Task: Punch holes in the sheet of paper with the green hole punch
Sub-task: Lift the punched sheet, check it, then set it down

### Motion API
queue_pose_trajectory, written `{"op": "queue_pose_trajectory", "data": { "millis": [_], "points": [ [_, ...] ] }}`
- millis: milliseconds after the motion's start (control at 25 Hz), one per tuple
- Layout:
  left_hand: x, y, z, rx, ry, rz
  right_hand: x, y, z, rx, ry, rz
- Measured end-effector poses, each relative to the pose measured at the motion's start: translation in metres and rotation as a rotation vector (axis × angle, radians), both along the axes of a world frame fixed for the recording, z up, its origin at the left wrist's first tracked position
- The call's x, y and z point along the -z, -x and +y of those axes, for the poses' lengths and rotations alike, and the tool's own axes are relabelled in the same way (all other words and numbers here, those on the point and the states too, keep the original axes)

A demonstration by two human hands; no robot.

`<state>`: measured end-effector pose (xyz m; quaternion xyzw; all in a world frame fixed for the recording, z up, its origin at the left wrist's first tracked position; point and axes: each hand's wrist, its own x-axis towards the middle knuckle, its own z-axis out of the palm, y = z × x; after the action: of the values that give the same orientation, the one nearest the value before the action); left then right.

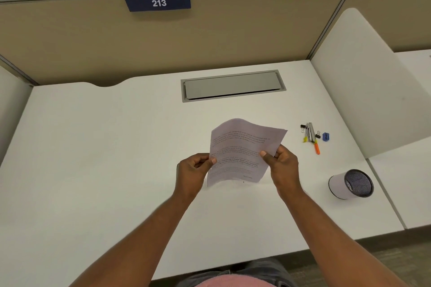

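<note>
A printed sheet of paper (242, 147) is held above the white desk (105, 158), slightly curled and tilted. My left hand (193, 170) pinches its left edge between thumb and fingers. Its right edge is pinched the same way by my right hand (283, 164). No green hole punch shows anywhere in this view.
To the right lie a silver stapler (310, 132), black binder clips (303, 127), an orange marker (316, 148) and a blue sharpener (325, 136). A white mesh-lined pen cup (351, 184) lies on its side near the desk's right edge. A grey cable hatch (233, 86) sits at the back.
</note>
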<state>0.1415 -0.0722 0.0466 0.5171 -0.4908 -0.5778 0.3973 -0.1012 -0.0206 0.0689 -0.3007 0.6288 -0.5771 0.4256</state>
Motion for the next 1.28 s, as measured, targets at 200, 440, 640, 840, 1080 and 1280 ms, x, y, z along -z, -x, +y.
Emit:
{"op": "queue_pose_trajectory", "data": {
  "millis": [200,440,640,840,1080,1280],
  "points": [
    [-0.002,0.010,0.015,-0.065,-0.006,-0.004,0.002,0.012,0.006,-0.066,-0.013,-0.010],
    [-0.008,0.027,0.036,-0.123,-0.003,-0.037,-0.004,0.028,0.014,-0.142,0.021,-0.023],
    [-0.013,0.033,0.054,-0.190,0.004,-0.045,-0.003,0.035,0.024,-0.165,0.036,-0.016],
    [-0.014,0.032,0.064,-0.247,-0.018,-0.018,-0.009,0.029,0.024,-0.123,0.011,0.059],
    [-0.016,0.018,0.056,-0.228,-0.021,-0.033,-0.015,0.006,0.014,-0.143,0.006,0.144],
    [-0.018,-0.011,0.036,-0.206,0.036,-0.099,-0.019,-0.034,-0.006,-0.124,0.016,0.138]
  ]
}}
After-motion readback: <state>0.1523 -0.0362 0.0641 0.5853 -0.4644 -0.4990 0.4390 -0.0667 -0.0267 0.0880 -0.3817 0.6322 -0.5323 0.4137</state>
